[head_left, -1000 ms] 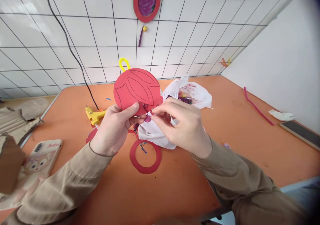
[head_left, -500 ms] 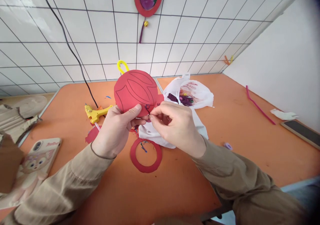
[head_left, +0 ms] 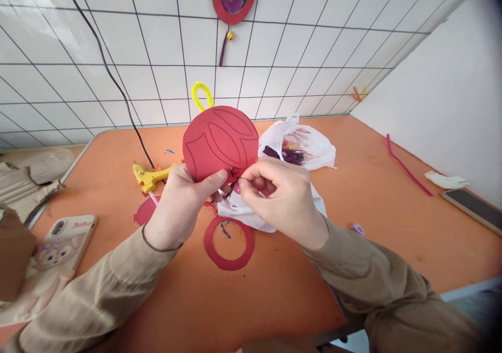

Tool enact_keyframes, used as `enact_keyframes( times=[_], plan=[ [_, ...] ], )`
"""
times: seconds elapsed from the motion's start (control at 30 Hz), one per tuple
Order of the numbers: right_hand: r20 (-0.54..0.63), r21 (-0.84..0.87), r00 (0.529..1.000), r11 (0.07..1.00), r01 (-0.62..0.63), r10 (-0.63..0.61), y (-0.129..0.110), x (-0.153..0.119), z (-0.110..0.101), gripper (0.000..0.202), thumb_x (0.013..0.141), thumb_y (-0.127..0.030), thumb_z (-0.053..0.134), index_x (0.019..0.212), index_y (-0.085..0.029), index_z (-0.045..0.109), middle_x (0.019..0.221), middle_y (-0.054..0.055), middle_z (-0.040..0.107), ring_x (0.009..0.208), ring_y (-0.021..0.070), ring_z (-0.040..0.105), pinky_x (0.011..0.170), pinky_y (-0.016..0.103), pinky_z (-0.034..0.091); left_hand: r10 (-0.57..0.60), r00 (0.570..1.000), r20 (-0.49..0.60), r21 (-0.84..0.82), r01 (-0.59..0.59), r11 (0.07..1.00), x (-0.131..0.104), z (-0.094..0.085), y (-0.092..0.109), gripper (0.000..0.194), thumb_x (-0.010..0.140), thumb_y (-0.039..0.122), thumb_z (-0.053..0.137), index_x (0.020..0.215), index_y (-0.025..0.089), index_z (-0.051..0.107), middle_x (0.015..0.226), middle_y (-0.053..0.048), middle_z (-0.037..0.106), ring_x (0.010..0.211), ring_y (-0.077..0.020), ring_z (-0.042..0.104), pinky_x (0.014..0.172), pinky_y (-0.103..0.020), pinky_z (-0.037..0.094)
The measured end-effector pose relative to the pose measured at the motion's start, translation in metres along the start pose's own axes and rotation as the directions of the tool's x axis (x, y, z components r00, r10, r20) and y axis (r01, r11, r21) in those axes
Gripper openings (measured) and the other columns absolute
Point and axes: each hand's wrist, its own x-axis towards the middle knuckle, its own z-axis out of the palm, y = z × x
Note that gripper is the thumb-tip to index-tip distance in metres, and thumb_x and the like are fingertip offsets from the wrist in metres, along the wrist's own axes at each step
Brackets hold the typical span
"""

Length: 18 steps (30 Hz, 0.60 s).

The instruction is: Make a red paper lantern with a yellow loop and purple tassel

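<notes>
A red paper disc (head_left: 221, 143) with dark curved outlines is held up above the table, a yellow loop (head_left: 203, 95) sticking out at its top. My left hand (head_left: 184, 201) grips the disc's lower left edge, thumb on the front. At the lower edge, my right hand (head_left: 278, 196) pinches a thin dark thread (head_left: 236, 174) between thumb and forefinger. Something small and purple-pink hangs just under the disc, partly hidden by the fingers. Below lies a red paper ring (head_left: 229, 265) on the orange table (head_left: 188, 300).
A yellow glue gun (head_left: 151, 178) and red paper scrap (head_left: 144, 212) lie left; a phone (head_left: 65, 243) is farther left. Behind my right hand is a white plastic bag (head_left: 319, 146) with purple threads. A pink stick (head_left: 408, 170) and dark phone-like object (head_left: 474, 206) lie right.
The disc and yellow loop have shifted slightly right, with the loop standing higher. My right hand has moved a little right, still pinching at the lower edge.
</notes>
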Motion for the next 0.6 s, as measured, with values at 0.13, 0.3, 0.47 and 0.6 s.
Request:
enact_keyframes(
  times=[0.13,0.3,0.47,0.6],
  plan=[
    [-0.022,-0.024,1.0,1.0,0.019,-0.02,0.0007,0.0002,0.0005,0.02,0.075,-0.008,0.056,0.063,-0.021,0.047,0.054,-0.005,0.041,0.05,0.0087,0.04,0.048,0.025,0.034,-0.002,1.0,0.005,0.014,0.002,1.0,0.0017,-0.0005,-0.0015,0.009,0.066,0.016,0.075,0.06,0.016,0.068,0.057,0.0,0.065,0.051,-0.0119,0.057,0.048,-0.024,0.045],
    [-0.034,-0.019,0.999,1.0,0.02,-0.021,0.0013,0.0003,0.001,0.021,0.074,-0.007,0.057,0.062,-0.021,0.046,0.054,-0.005,0.039,0.049,0.0082,0.038,0.048,0.025,0.034,-0.04,0.999,0.025,-0.001,0.04,0.999,0.0014,-0.0019,-0.0032,0.01,0.065,0.013,0.076,0.06,0.016,0.068,0.058,0.001,0.063,0.053,-0.0115,0.055,0.051,-0.025,0.045],
    [-0.032,-0.032,0.999,0.999,0.019,-0.02,0.0008,0.0009,0.0003,0.021,0.074,-0.007,0.057,0.062,-0.02,0.046,0.054,-0.005,0.041,0.049,0.0085,0.038,0.048,0.025,0.034,-0.021,0.999,0.047,-0.028,0.022,0.999,0.0014,-0.0008,-0.0049,0.011,0.063,0.015,0.08,0.063,0.016,0.069,0.06,0.001,0.064,0.055,-0.0118,0.055,0.051,-0.025,0.047],
    [-0.037,-0.035,0.998,0.998,0.045,-0.047,-0.0002,0.0006,0.0002,0.022,0.075,-0.006,0.055,0.062,-0.02,0.045,0.053,-0.005,0.04,0.049,0.008,0.036,0.047,0.025,0.032,-0.007,0.997,0.076,-0.046,0.01,0.999,0.0016,-0.0008,-0.0076,0.012,0.063,0.014,0.081,0.068,0.017,0.071,0.063,0.001,0.064,0.058,-0.0116,0.055,0.054,-0.025,0.048]
  ],
)
